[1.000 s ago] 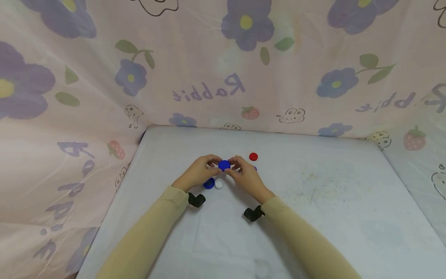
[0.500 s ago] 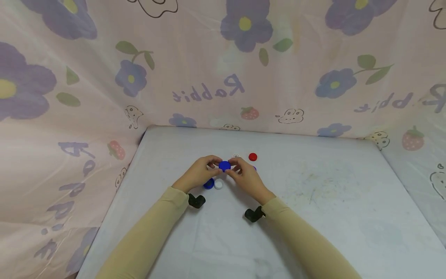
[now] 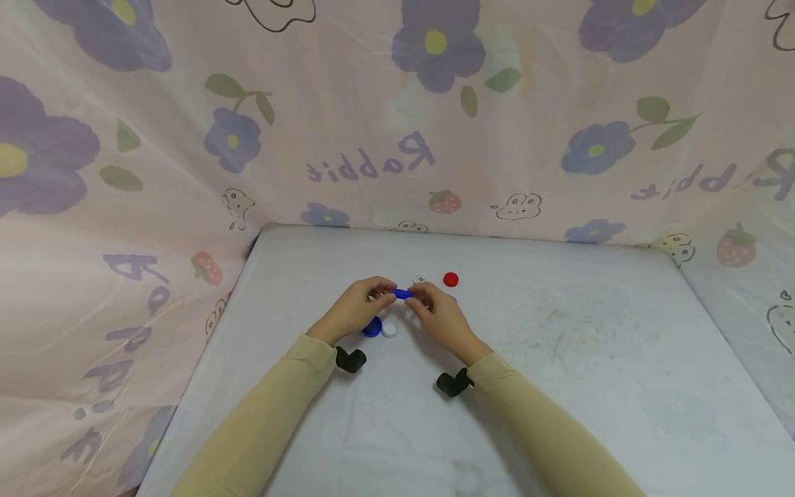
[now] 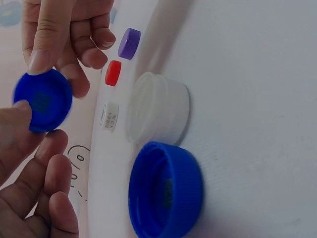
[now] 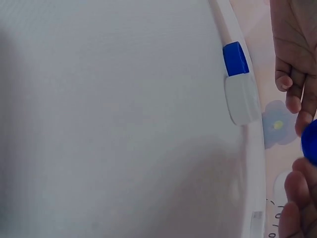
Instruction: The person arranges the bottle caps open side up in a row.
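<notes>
A round blue cap [image 3: 401, 293] is held above the table between the two hands, seen nearly edge-on in the head view. My left hand [image 3: 357, 305] pinches its left rim and my right hand [image 3: 442, 319] its right rim. In the left wrist view the held cap [image 4: 43, 100] shows its hollow inside with a small dark square mark. Another blue cap [image 3: 372, 326] lies hollow side up below my left hand, beside a white cap [image 3: 389, 328]. In the right wrist view the held cap [image 5: 310, 142] is cut by the frame edge.
A red cap [image 3: 450, 279] and a small white cap [image 3: 420, 279] lie beyond the hands. A purple cap [image 4: 129, 43], mostly hidden by my right hand in the head view, stands near the red one. Patterned cloth [image 3: 373, 103] rises behind the white table [image 3: 559, 414].
The held blue cap has tilted from showing its round face to lying nearly edge-on in the head view. Both hands have stayed almost in place; the small white cap beyond shows more.
</notes>
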`<state>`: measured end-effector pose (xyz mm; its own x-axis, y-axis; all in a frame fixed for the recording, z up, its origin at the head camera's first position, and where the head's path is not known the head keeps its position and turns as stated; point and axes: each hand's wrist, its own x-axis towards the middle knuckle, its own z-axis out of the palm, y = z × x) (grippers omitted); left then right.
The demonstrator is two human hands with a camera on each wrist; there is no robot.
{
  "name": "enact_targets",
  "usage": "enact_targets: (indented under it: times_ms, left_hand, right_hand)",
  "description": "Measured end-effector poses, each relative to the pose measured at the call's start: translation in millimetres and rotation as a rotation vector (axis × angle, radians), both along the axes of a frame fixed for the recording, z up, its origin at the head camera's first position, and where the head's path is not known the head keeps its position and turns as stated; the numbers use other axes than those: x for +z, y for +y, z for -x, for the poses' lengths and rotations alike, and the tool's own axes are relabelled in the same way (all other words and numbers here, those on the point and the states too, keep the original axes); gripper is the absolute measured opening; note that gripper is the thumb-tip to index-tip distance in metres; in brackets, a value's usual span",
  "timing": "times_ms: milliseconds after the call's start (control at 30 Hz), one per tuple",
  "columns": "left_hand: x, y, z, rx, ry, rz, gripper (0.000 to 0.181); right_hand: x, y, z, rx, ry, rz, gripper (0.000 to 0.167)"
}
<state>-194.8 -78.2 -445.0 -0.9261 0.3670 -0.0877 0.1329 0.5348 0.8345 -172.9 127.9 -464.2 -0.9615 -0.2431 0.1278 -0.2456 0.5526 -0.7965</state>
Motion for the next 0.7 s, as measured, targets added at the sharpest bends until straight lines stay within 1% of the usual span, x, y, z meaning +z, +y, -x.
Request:
enact_targets:
  times_ms: [100,233,467,700]
  left_hand:
    - [-1.7,-0.3,-0.4,0.005,-0.002,0.002,0.026]
    - [-2.9,-0.9,-1.0,0.007,-0.007,-0.003,0.023]
    - [-3.8,-2.0,-1.6,0.006,-0.008,-0.001,0.022]
    - [-5.5,-2.0,-1.9,0.004,-0.001,-0.012,0.024]
  right_hand:
    - [-0.2,0.1,-0.7,0.008,-0.012,0.008,0.022]
    - [-0.1,-0.5,-1.0,0.016,-0.021,0.016,0.021]
    - [-2.8,-0.2,-0.1,0.006,-0.030,0.006,0.019]
    - [-4.4,0.2,0.3,0.010,-0.017,-0.012,0.023]
